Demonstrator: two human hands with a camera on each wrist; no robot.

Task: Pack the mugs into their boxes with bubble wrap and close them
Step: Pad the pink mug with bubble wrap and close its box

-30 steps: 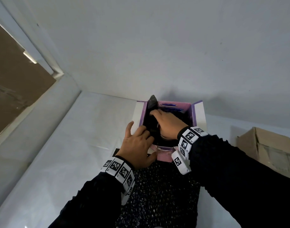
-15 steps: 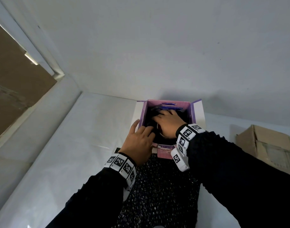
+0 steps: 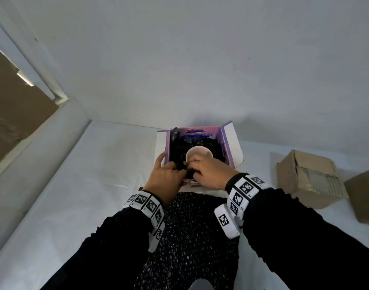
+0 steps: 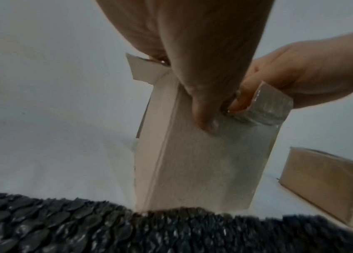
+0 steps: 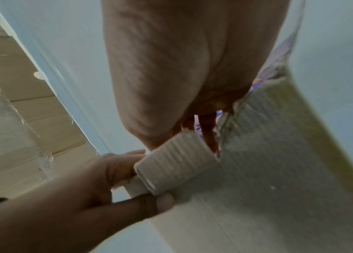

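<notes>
box (image 3: 227, 143) at table's (image 3: 75, 185) far edge | mug (image 3: 198, 154) inside, wrap (image 3: 179, 147) cushioning | left hand (image 3: 164, 178), right hand (image 3: 208, 174) pinch wrap at near rim, likely tucking it in

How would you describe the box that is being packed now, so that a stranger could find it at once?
On the white table, look at the far edge against the wall, just beyond the sheet of black bubble wrap. There stands the open box with both hands at its near rim. Unlike the plain brown cartons to the right, it is purple inside and shows a pale mug amid black wrap.
</notes>
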